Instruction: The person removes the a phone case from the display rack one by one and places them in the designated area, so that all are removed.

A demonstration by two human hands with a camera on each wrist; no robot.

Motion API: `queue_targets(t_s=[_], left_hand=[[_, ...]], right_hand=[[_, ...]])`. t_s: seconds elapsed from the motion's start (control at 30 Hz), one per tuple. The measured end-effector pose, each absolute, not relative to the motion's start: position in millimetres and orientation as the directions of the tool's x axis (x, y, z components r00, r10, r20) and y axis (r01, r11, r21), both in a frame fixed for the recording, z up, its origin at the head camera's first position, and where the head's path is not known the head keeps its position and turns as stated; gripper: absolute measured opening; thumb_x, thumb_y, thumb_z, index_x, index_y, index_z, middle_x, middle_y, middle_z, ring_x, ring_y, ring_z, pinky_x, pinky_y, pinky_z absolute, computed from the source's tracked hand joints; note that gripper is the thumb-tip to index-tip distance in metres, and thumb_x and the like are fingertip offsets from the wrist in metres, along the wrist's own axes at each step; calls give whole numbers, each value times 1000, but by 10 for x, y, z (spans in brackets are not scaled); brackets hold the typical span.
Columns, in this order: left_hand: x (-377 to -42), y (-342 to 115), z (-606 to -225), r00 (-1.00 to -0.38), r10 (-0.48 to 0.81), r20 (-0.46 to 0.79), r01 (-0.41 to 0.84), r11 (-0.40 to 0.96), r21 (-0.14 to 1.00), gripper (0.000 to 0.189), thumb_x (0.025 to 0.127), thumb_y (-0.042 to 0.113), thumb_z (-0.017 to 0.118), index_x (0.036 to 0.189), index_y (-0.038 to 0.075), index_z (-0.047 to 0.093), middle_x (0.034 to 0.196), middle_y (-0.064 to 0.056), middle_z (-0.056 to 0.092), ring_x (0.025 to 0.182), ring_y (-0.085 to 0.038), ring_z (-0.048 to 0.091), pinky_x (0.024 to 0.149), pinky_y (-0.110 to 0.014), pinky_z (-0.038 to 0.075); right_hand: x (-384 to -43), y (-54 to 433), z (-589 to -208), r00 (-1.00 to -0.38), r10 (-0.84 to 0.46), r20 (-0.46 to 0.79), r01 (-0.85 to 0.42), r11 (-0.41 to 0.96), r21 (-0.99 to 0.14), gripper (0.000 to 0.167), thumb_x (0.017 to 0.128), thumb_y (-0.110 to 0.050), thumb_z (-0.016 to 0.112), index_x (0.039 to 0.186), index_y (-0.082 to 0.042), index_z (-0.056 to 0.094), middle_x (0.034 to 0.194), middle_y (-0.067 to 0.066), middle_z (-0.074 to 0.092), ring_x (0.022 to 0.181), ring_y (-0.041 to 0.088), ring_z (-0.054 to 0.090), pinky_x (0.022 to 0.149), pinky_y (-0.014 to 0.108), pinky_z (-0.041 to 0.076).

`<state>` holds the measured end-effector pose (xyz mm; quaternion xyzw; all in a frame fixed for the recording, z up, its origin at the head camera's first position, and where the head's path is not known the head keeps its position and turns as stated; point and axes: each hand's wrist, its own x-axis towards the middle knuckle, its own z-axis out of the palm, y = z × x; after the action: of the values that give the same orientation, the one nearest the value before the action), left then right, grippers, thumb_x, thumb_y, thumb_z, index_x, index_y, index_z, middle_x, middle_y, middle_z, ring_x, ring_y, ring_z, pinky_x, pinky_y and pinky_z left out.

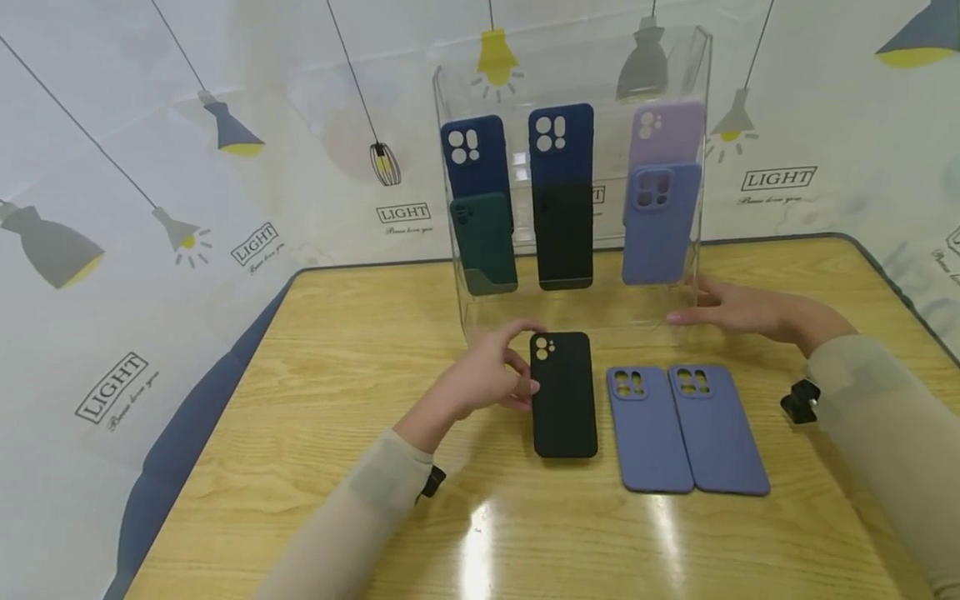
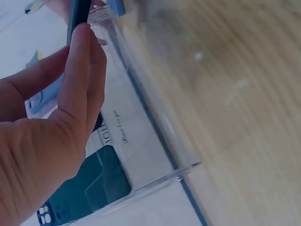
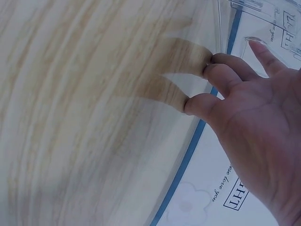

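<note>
Phone case, black, gripped by its edge in our left hand, we probably steadied the clear stand with our loosely spread right hand.

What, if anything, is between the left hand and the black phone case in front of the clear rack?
Nothing visible: the left hand grips the black phone case by its edge. The two blue-violet cases lying flat are on its other side.
</note>
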<state>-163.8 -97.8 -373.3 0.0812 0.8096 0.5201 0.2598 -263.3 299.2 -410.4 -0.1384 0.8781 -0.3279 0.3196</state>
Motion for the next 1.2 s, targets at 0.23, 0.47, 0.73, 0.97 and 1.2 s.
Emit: queue_targets(t_s=[0.23,0.47,0.73,0.97,1.2], left_hand=[[-1648,-945,-3921,-779,431,-456,-216,499,839,76,95,-10,71,159,19,44,100,-18,69,72,-25,75,73,-42,67],[-1668,-842,-4019,-748,429,-507,-224,554,801,75,95,-10,72,159,16,44,100,-17,72,70,-24,75,67,-37,66],[-1658,-760,-4080,-718,452,-529,-180,614,769,75,96,-5,73,161,14,41,89,-16,75,64,-20,73,65,-34,65],[-1671,-733,-4057,-711,446,-543,-184,628,756,75,95,-5,73,160,14,42,90,-16,74,65,-21,74,66,-35,65],[-1686,-712,-4032,-726,432,-535,-142,667,732,72,95,-2,75,158,14,44,88,-13,74,63,-19,73,65,-33,65]], right_hand=[[-2632,3002,-4127,-752,-458,-475,-26,740,-672,107,108,-61,51,166,-16,-26,173,37,-2,156,65,12,118,81,26],[-2644,2998,-4122,-755,-449,-478,-25,748,-663,107,108,-61,50,167,-15,-25,173,37,-4,156,65,10,118,82,24],[-2659,2991,-4134,-751,-462,-472,-26,735,-678,105,108,-59,51,167,-15,-25,174,37,-5,156,65,10,118,80,27],[-2660,2999,-4139,-752,-457,-475,-21,737,-675,105,109,-58,51,167,-14,-24,174,36,-5,156,65,11,118,80,27],[-2648,3003,-4126,-753,-458,-473,-24,737,-675,105,108,-59,51,168,-15,-23,175,34,-6,157,64,10,118,81,25]])
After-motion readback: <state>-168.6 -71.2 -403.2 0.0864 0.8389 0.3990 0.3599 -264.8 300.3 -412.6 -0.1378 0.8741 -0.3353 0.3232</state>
